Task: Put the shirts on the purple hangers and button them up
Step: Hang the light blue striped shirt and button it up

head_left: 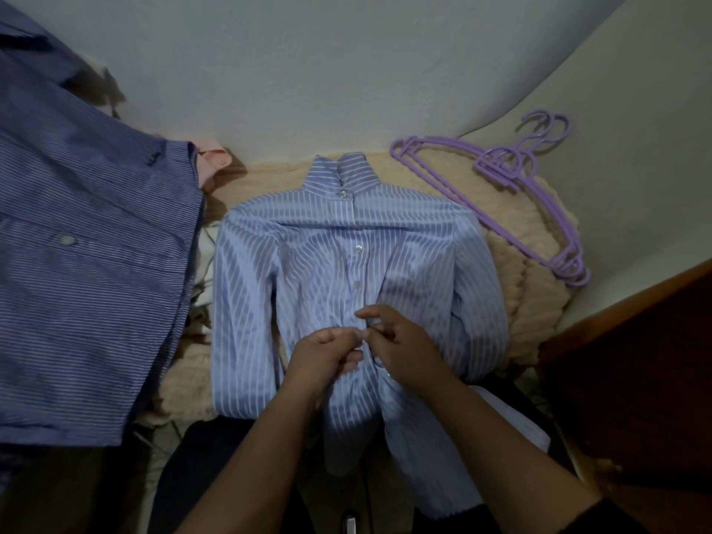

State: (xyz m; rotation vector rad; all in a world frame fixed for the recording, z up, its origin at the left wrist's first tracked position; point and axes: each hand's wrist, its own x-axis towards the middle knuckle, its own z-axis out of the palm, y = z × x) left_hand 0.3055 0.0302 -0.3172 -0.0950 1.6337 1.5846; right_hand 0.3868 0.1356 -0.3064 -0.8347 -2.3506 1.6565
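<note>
Peach blanket [535, 298] covers the bed, a light striped shirt [308, 271] flat on it. Nearest, left hand [323, 352] and right hand [400, 341] pinch its placket, three buttons fastened above. Dark shirt [84, 264] lies left; purple hangers [512, 179], count unclear, far right.

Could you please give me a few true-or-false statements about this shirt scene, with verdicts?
1. Both hands, the left hand and the right hand, pinch the light blue striped shirt at its placket. True.
2. The purple hangers lie left of that shirt. False: they lie to its right.
3. The collar button is fastened. True.
4. The dark blue striped shirt lies on the right. False: it is on the left.
</note>
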